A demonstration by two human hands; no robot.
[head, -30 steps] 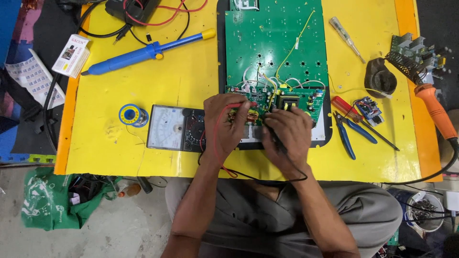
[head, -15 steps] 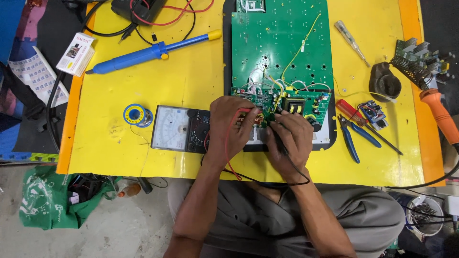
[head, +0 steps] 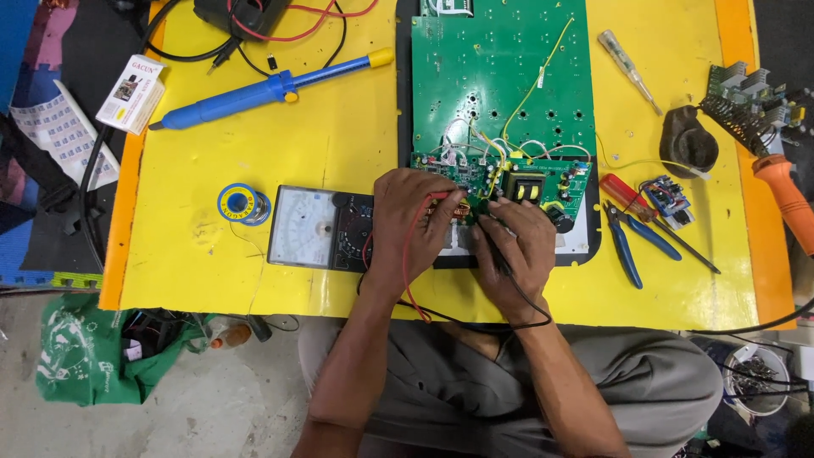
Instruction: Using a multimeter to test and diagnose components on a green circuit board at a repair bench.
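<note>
Green circuit board (head: 500, 76) just beyond both probe-holding hands (head: 462, 229).

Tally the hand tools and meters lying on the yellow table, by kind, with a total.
Screwdrivers: 2, clear-handled and red-handled
Blue-handled pliers: 1
Blue desoldering pump: 1
Orange soldering iron: 1
Analog multimeter: 1
Total: 6

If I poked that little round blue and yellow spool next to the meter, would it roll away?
Probably not. The solder spool lies flat on the yellow table, so it would likely slide. It looks small, perhaps heavy for its size. Stood on its rim, it could roll.
</note>
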